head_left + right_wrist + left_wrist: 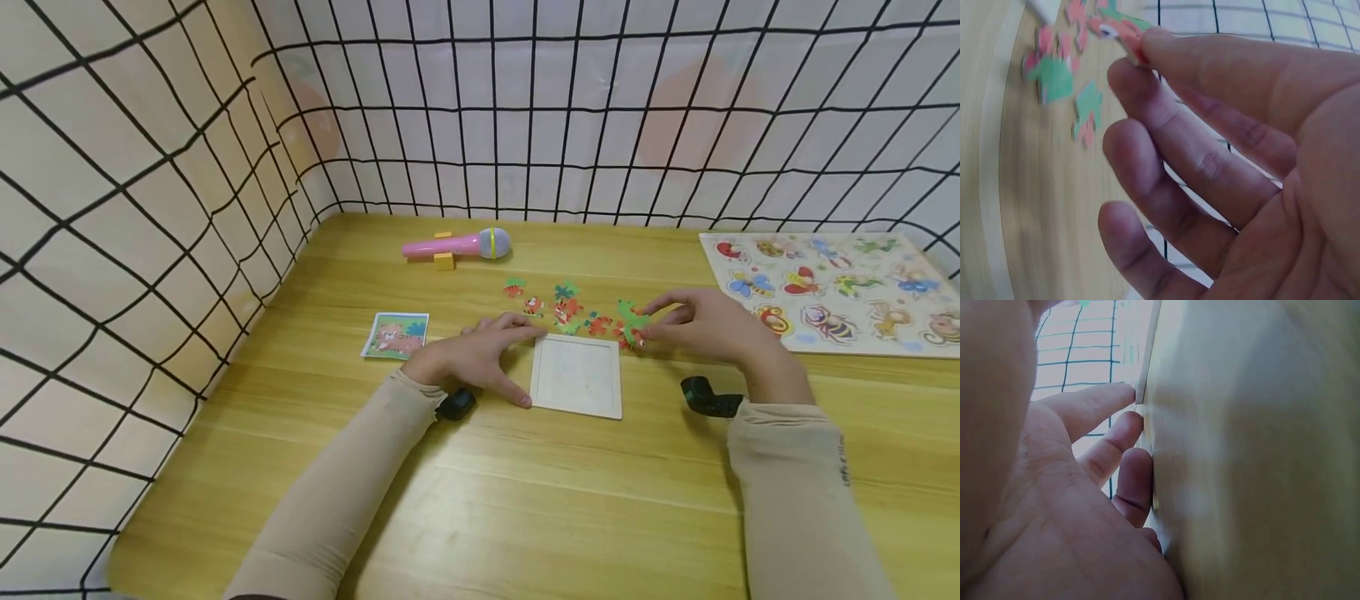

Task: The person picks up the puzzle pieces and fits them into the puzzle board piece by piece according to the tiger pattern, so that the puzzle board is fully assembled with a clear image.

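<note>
In the head view a square pale wooden puzzle tray [576,377] lies flat on the table, its recess bare. My left hand [486,354] spans the tray's left side, with the thumb at the near corner and the index finger at the far corner. Beyond the tray's right corner, my right hand [701,327] pinches a puzzle piece [1124,32] between thumb and fingertip; it is red and green with a printed eye. Several loose puzzle pieces [567,312] in red and green are scattered along the tray's far edge. Some lie beneath the right fingertips.
A small picture card [395,335] of a red animal lies left of the left hand. Behind it a pink toy microphone [455,246] rests on yellow blocks [444,262]. A large board of printed insects [840,292] is at right. Black wire mesh [532,108] encloses the table.
</note>
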Motion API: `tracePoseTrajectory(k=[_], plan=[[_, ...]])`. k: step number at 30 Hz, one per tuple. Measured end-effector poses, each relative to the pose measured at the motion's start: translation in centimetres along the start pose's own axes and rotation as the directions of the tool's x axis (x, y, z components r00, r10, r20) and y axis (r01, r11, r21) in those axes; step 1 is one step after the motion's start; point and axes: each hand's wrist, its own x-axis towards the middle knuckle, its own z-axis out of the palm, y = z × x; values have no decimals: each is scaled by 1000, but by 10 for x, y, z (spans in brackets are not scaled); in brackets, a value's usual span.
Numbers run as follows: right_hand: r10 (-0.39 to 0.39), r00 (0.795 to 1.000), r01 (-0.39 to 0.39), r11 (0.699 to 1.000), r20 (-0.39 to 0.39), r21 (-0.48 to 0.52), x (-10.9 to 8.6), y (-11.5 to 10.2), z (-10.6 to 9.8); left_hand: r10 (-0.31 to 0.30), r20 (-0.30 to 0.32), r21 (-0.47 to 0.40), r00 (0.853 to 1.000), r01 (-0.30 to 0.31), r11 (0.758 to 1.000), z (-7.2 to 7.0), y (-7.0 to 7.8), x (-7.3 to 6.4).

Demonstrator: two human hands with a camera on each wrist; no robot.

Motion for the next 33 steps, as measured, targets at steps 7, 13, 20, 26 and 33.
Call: tracePoseTrajectory(k=[7, 13, 20, 26, 33], plan=[[-87, 995, 84, 994, 38, 75, 6, -21, 17, -2, 15, -13, 1000, 2, 1000, 0, 0, -1], [-116, 989, 108, 990, 89, 91, 16, -34, 34, -8, 15, -14, 1000, 8, 1000, 0, 1, -1], [-136, 985, 128, 988, 104, 82, 24, -46, 56, -9, 15, -17, 1000, 9, 1000, 0, 2, -1], [-71, 995, 67, 996, 68, 55, 27, -51, 67, -3, 17, -15, 1000, 4, 1000, 0, 1, 1], [-93, 994, 92, 996, 53, 18, 28, -54, 72, -6, 18, -1, 1000, 6, 1000, 0, 0, 1]])
